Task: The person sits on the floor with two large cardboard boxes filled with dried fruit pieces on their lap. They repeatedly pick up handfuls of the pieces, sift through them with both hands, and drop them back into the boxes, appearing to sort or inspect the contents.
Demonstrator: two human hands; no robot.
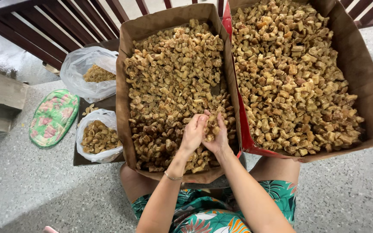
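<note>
My left hand [194,131] and right hand [219,137] cup together, fingers curled round a small heap of fried brown chunks [211,126], palms turned inward so nothing spills. They hover over the near cardboard box [125,112], low above its pile. At 2 o'clock a second box [368,95] sits brim-full, touching the first. At 9 o'clock two open plastic bags [92,122] hold smaller portions, mouths up. Further at 9, a floral mat [52,117] lies on the speckled floor [31,181].
</note>
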